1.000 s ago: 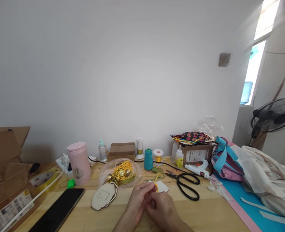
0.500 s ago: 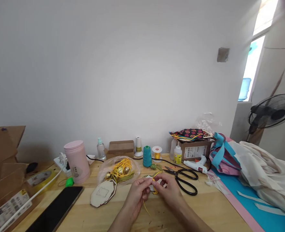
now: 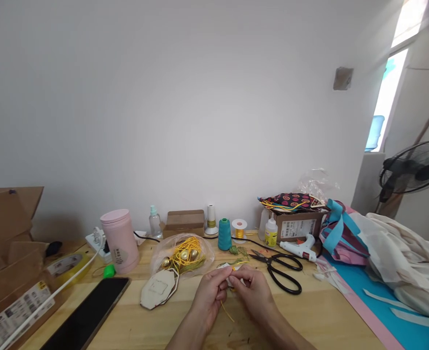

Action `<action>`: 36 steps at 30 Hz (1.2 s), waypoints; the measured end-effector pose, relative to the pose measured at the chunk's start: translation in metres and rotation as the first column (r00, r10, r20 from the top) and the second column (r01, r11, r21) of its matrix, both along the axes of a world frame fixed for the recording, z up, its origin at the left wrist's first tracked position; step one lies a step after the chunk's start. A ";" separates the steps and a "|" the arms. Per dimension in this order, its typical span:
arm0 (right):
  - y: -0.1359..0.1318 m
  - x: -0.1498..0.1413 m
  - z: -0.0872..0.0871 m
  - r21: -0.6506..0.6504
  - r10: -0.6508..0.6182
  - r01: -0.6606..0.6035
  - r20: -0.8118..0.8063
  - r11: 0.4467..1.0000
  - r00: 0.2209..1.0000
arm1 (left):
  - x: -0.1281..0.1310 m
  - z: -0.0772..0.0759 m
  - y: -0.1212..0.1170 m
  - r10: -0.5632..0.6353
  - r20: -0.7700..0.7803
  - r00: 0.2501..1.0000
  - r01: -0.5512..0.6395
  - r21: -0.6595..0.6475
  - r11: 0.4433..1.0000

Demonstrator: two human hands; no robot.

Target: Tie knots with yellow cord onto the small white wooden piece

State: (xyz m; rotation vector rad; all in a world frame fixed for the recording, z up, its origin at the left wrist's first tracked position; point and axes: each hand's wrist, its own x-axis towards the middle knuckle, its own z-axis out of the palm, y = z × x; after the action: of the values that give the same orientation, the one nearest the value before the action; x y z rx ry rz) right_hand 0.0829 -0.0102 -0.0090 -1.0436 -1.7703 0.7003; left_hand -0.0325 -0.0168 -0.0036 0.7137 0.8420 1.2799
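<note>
My left hand (image 3: 211, 291) and my right hand (image 3: 253, 291) meet fingertip to fingertip over the front middle of the wooden table. Both pinch a thin yellow cord (image 3: 228, 312), whose loose end hangs below my left fingers. More of the cord shows just above the fingertips. Behind my fingers lies a small white piece, mostly hidden, with some yellow on it. Just right of my hands rest black-handled scissors (image 3: 285, 282), blades parted. On the left are off-white octagonal plates (image 3: 158, 290), beside a clear bag of yellow cord and gold bells (image 3: 185, 254).
A phone (image 3: 86, 313), a pink tumbler (image 3: 120, 241) and a cardboard box (image 3: 10, 277) stand left. Along the wall are a teal thread cone (image 3: 224, 234), a yellow cord spool (image 3: 239, 229), a glue bottle (image 3: 271, 233) and a glue gun (image 3: 300, 249). Fabric (image 3: 407, 248) is heaped right.
The view has shifted slightly, so everything sits a little farther right. My fingertips have drawn closer together on the yellow cord, covering more of the white piece.
</note>
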 end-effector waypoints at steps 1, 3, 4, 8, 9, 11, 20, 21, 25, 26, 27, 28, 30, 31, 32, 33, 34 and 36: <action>0.000 0.000 0.000 -0.014 -0.002 0.001 -0.027 1.000 1.000 | 0.001 0.000 0.000 0.011 -0.021 1.000 -0.011 0.008 1.000; 0.001 0.000 0.000 -0.034 -0.021 0.019 -0.068 0.999 0.997 | 0.004 0.000 -0.001 0.032 -0.048 0.998 -0.031 0.014 0.999; 0.001 0.000 0.000 -0.042 -0.038 0.035 -0.082 0.998 0.996 | 0.004 0.000 -0.001 0.037 -0.051 0.998 -0.037 0.013 0.999; 0.001 -0.001 0.001 -0.078 -0.080 0.071 -0.121 0.994 0.989 | 0.006 -0.001 -0.001 0.029 -0.024 0.999 -0.029 0.001 1.000; 0.001 -0.002 0.001 -0.078 -0.080 0.071 -0.124 0.994 0.989 | 0.006 -0.001 -0.001 0.019 -0.011 1.000 -0.019 0.001 1.000; 0.002 -0.002 0.000 -0.063 -0.075 0.068 -0.116 0.996 0.990 | 0.006 -0.002 -0.001 0.000 0.018 1.000 0.000 0.001 1.000; 0.023 0.039 0.017 -0.082 -0.286 0.278 -0.418 0.957 0.862 | 0.000 -0.005 0.005 0.052 0.182 0.982 -0.033 -0.109 0.994; 0.027 0.046 0.019 -0.117 -0.330 0.313 -0.475 0.943 0.816 | 0.000 -0.005 0.005 0.051 0.180 0.982 -0.032 -0.107 0.994; 0.034 0.054 0.017 -0.226 -0.290 0.212 -0.408 0.951 0.866 | -0.002 -0.004 0.005 0.058 0.112 0.992 -0.052 -0.058 0.997; 0.032 0.050 0.015 -0.232 -0.229 0.152 -0.357 0.961 0.906 | -0.002 -0.003 0.004 0.061 0.091 0.994 -0.057 -0.044 0.997; 0.030 0.044 0.013 -0.234 -0.177 0.103 -0.320 0.967 0.931 | -0.003 -0.003 0.004 0.063 0.073 0.995 -0.061 -0.033 0.998; 0.027 0.037 0.011 -0.232 -0.124 0.056 -0.289 0.971 0.949 | -0.003 -0.003 0.004 0.064 0.058 0.996 -0.062 -0.023 0.998; 0.021 0.024 0.008 -0.201 0.001 -0.045 -0.214 0.978 0.977 | -0.004 -0.002 0.004 0.061 0.026 0.998 -0.061 -0.002 0.998; 0.018 0.018 0.007 -0.189 0.055 -0.093 -0.196 0.978 0.979 | -0.004 -0.002 0.004 0.057 0.005 0.998 -0.058 0.007 0.998; 0.015 0.015 0.007 -0.184 0.090 -0.126 -0.192 0.975 0.977 | -0.004 -0.003 0.005 0.048 -0.024 0.999 -0.048 0.013 0.999; 0.014 0.013 0.007 -0.187 0.101 -0.141 -0.207 0.972 0.973 | -0.004 -0.002 0.005 0.037 -0.060 0.997 -0.036 0.017 0.999; 0.013 0.012 0.007 -0.190 0.099 -0.145 -0.232 0.971 0.968 | -0.003 -0.002 0.005 0.027 -0.100 0.995 -0.026 0.018 1.000; 0.014 0.015 0.007 -0.170 0.105 -0.156 -0.274 0.973 0.956 | -0.001 0.000 0.005 0.018 -0.182 0.983 -0.015 0.021 1.000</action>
State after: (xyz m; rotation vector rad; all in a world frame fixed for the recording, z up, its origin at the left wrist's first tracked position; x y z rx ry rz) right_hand 0.0976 0.0042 -0.0020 -0.9141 -1.5723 1.0594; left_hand -0.0330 -0.0118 -0.0039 0.8506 0.9859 1.2523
